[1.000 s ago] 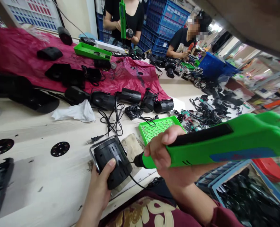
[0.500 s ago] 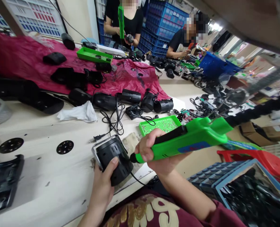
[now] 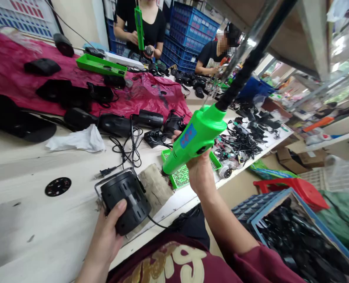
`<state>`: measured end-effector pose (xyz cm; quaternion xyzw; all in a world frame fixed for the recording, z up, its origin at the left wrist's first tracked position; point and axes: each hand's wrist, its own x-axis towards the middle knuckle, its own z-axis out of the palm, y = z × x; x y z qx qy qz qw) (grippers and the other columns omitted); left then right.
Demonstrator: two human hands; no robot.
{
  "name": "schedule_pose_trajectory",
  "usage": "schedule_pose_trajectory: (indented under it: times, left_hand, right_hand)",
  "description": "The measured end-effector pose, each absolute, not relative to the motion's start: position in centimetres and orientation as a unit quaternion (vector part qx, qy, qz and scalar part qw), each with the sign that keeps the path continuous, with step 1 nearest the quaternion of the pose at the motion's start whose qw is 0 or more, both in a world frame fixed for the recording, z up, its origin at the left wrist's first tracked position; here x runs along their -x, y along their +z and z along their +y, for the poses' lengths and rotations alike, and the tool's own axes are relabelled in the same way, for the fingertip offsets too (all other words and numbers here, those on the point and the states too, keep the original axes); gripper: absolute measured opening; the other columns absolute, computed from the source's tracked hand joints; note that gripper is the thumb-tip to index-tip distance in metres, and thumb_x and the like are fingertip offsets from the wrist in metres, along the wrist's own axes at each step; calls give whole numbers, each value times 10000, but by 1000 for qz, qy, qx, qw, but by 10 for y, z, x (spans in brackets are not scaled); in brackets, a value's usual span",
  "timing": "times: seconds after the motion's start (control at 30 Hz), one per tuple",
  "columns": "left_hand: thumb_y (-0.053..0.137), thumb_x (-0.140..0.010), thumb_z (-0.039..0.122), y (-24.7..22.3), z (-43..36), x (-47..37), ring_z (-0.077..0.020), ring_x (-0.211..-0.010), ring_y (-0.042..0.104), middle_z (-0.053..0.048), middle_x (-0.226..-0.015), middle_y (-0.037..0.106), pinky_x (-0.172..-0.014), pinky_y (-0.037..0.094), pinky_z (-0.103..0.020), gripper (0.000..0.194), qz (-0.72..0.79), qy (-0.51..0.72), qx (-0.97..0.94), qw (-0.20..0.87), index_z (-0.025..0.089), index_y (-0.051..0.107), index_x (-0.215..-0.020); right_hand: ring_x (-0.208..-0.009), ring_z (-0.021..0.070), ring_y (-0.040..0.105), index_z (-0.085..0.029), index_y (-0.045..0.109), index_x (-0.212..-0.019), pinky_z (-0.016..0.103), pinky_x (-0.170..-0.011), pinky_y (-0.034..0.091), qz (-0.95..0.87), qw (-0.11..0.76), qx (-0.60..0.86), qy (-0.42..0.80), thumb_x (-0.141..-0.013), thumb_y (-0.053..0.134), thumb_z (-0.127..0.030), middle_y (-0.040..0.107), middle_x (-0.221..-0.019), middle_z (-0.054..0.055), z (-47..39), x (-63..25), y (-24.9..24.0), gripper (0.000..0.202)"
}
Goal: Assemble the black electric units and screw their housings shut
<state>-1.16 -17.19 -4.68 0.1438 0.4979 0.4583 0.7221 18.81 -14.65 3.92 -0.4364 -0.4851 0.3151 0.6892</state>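
Note:
My left hand (image 3: 111,226) grips a black slotted cylindrical housing (image 3: 126,199) with a metal bracket at its rim, thumb on its side. A cord runs out of the housing toward my body. In my right hand (image 3: 200,167) is a green electric screwdriver (image 3: 192,139), its lower end pointing down and left. That end hangs over the near-left part of a green tray (image 3: 181,177) full of small screws, apart from the housing; its bit is too indistinct to make out. Beside the housing lies a worn, light-coloured block (image 3: 155,186).
Black housings (image 3: 117,125) and coiled cords (image 3: 130,149) lie behind, near a white cloth (image 3: 78,139). A black disc (image 3: 58,186) is at left. Pink plastic sheeting (image 3: 150,94) covers the far side. A crate (image 3: 245,208) of black parts stands at lower right. Two people work opposite.
The screwdriver has come away from the housing and swung more upright, its tip now over the screw tray. My left hand still holds the housing. The whole view has shifted.

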Motion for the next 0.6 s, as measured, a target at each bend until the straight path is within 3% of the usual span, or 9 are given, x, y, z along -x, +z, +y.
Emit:
schedule_pose_trajectory:
  times: [0.1,0.23,0.3,0.47,0.6]
  left_hand:
    - [890,-518,447,-47,-172,11,-331,-1042,667,-35,-1017,753,-844,591,-417,658,503,460,-142,718,252,676,-1109]
    - [885,-547,427,-43,-171,11,-334,-1108,640,-31,-1070,746,-878,578,-419,680,496,454,-152,725,254,664,-1167]
    - [889,-543,421,-42,-171,11,-325,-1119,636,-36,-1077,744,-891,568,-408,706,497,454,-154,724,248,657,-1187]
    - [880,-561,422,-44,-173,12,-314,-1169,608,-44,-1120,731,-934,536,-418,727,504,452,-141,723,267,635,-1228]
    - [816,-679,340,-42,-176,11,-287,-1193,593,-46,-1196,700,-969,507,-417,665,509,453,-122,721,276,575,-1295]
  right_hand:
    - [-825,148,587,-255,637,-1057,280,-686,495,-532,601,539,255,-952,541,-394,621,-928,21,-173,-205,36,199]
    - [-810,145,619,-187,680,-932,280,-747,481,-717,192,586,326,-943,534,-184,684,-895,34,-205,-209,26,147]
    - [-859,156,639,-175,690,-964,276,-765,474,-765,44,554,326,-942,531,-149,707,-952,46,-211,-202,18,163]
    - [-834,179,675,-156,702,-923,266,-687,454,-795,-38,526,299,-914,561,-136,734,-923,60,-202,-185,1,142]
    - [-770,180,699,-155,709,-878,252,-612,434,-820,-69,503,263,-910,567,-167,755,-857,59,-194,-179,2,146]
